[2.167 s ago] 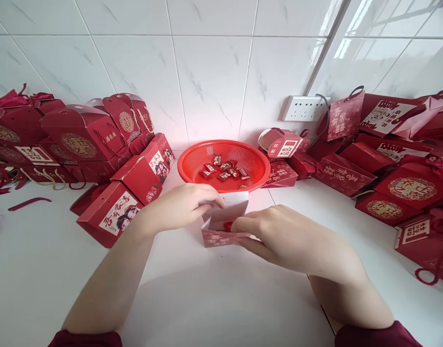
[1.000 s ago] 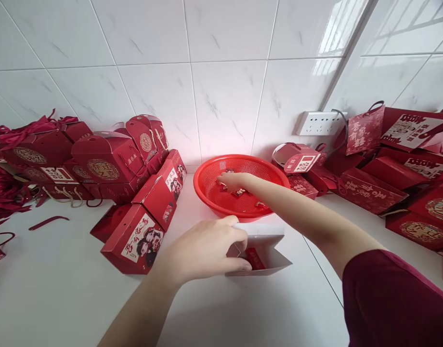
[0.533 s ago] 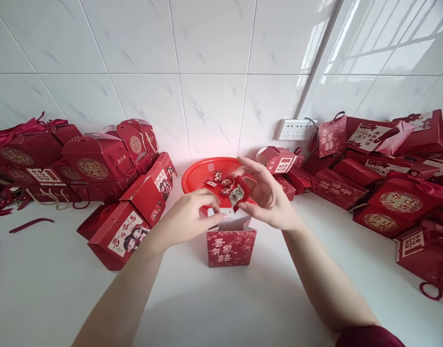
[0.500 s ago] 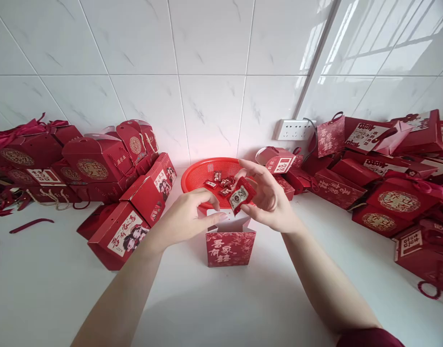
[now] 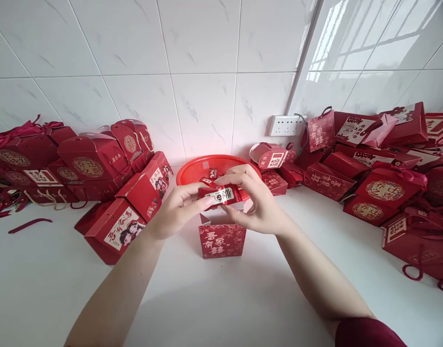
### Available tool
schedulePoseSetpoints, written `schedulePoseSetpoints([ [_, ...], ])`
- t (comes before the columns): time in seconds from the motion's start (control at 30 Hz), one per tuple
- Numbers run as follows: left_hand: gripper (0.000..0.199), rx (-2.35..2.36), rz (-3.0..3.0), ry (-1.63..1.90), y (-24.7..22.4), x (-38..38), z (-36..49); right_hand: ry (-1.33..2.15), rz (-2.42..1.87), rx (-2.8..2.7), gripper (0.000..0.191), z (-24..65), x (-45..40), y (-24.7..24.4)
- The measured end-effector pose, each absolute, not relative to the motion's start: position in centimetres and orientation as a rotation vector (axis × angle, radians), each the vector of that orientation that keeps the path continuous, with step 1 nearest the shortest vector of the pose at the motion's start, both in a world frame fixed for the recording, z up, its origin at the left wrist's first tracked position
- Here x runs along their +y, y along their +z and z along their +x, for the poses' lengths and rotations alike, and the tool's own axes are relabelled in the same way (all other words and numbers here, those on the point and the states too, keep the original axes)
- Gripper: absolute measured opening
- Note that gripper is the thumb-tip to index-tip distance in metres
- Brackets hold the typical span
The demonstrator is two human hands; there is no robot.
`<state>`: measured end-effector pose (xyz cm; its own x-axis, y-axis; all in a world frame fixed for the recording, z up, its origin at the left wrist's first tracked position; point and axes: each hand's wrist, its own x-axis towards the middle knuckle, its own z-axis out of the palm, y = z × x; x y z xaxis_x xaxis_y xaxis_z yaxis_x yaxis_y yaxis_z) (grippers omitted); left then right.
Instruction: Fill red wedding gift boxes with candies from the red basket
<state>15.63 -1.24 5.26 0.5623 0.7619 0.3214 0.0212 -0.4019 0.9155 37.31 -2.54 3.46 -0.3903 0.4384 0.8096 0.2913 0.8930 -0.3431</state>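
Note:
A small red wrapped packet with a white label (image 5: 222, 195) is held level between both hands, above an open red box (image 5: 222, 242) with white lettering. My left hand (image 5: 180, 208) pinches the packet's left end, thumb on its front. My right hand (image 5: 255, 202) grips its right end with curled fingers. The box stands upright on the white table, its top partly hidden by the hands. Behind it, a red mesh basket (image 5: 188, 170) holds several small red packets, partly covered by my fingers.
Red gift boxes (image 5: 87, 164) are piled at the left, with another boxed row (image 5: 124, 229) nearer. More red boxes (image 5: 384, 193) are heaped at the right. A power strip (image 5: 287, 125) is by the tiled wall. A dark red ribbon (image 5: 30, 224) lies far left.
The packet, earlier tilted in my right hand alone, is now level between both hands. My left hand has closed on its left end. The view has shifted slightly.

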Motion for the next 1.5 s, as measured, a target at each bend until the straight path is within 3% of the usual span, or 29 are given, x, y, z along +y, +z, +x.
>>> schedulePoseSetpoints([
  [0.83, 0.023, 0.778, 1.986, 0.889, 5.2, -1.5, 15.4, -0.033, -0.486, -2.066, 0.021, 37.6, -1.8, 3.6],
  [1.1, 0.037, 0.87, 2.121, 0.846, 5.7, -0.5, 14.8, 0.321, -0.665, -2.232, 0.029, 39.0, -2.7, 4.5],
  [1.23, 0.035, 1.113, 2.349, 0.649, 5.3, -0.2, 14.9, 0.644, -0.788, -2.54, 0.03, 39.0, -3.7, 4.7],
  [1.37, 0.031, 1.238, 2.495, 0.465, 4.9, -0.5, 15.5, 0.565, -0.897, -2.719, 0.016, 38.3, -5.6, 4.7],
  [1.5, 0.021, 1.225, 2.523, 0.21, 5.3, -1.3, 15.6, 0.58, -0.9, -2.817, 0.018, 38.5, -8.2, 5.3],
])
